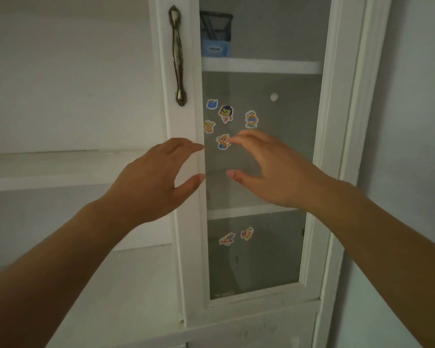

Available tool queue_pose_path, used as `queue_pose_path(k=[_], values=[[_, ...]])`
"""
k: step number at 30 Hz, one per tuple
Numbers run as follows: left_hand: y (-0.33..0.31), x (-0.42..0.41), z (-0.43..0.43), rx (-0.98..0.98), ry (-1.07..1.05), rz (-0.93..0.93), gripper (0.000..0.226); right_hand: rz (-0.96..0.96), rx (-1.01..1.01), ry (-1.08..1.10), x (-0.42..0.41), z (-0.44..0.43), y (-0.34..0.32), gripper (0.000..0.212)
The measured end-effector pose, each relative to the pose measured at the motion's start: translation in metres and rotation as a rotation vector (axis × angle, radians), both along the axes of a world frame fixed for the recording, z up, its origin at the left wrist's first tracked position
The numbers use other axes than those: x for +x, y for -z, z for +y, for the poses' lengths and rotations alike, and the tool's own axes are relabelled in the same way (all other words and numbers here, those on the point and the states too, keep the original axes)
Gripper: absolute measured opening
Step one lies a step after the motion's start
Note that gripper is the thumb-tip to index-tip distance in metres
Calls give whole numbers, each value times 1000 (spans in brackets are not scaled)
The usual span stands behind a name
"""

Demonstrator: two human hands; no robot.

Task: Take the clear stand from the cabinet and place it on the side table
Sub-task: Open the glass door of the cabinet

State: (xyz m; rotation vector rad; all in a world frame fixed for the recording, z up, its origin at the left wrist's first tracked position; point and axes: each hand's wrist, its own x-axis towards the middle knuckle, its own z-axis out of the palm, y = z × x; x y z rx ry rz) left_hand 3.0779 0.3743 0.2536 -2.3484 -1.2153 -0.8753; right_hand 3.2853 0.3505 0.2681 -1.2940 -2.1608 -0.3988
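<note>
1. Cabinet (332,146): white, tall, door (183,197) shut, glass pane framed in white.
2. Handle (177,56): ornate dull metal, vertical, on left stile of door, well above both hands.
3. Left hand (151,182): raised before left stile, fingers spread and curved, thumb apart below; open, holding nothing. Fingertips (199,147) at inner edge of stile; contact with door not determinable.
4. Right hand (269,167): raised before pane, fingers spread, thumb (236,175) pointing left; open, holding nothing. Contact with glass not determinable.
5. Stickers (226,114): cartoon figures on pane, cluster just above hands, one partly beside right fingertips; two more lower on pane.
6. Shelves (261,66) seen through glass: upper one carries blue box (216,47) with dark mesh basket (215,21) above it.
7. Clear stand: not identifiable; interior behind pane dim and hazy, faint pale shapes in lowest section too blurred to name.
8. Open shelf (60,169): white, left of cabinet, behind left hand.
</note>
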Motion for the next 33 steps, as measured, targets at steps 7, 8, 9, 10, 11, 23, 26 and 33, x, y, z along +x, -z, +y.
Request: queue_pose_path(k=[7, 8, 9, 10, 11, 23, 26, 33], values=[[-23, -24, 8, 47, 21, -42, 58, 15, 67, -9, -24, 7, -19, 56], [-27, -27, 11, 57, 34, -46, 57, 31, 68, -12, -28, 8, -24, 56], [-30, -30, 13, 70, 45, -50, 57, 49, 75, -17, -32, 9, -28, 56], [-34, -34, 17, 85, 53, -57, 57, 64, 84, -18, -35, 11, -33, 56], [-38, -38, 21, 100, 63, -68, 57, 77, 95, -18, -39, 12, -38, 56], [-90, -58, 73, 189, 260, -307, 62, 243, 284, 82, -89, 43, -90, 58], [-94, -60, 87, 155, 329, -362, 66, 279, 325, 111, -101, 54, -95, 58], [-100, -58, 115, 58, 449, -438, 65, 382, 410, 161, -122, 70, -96, 56]])
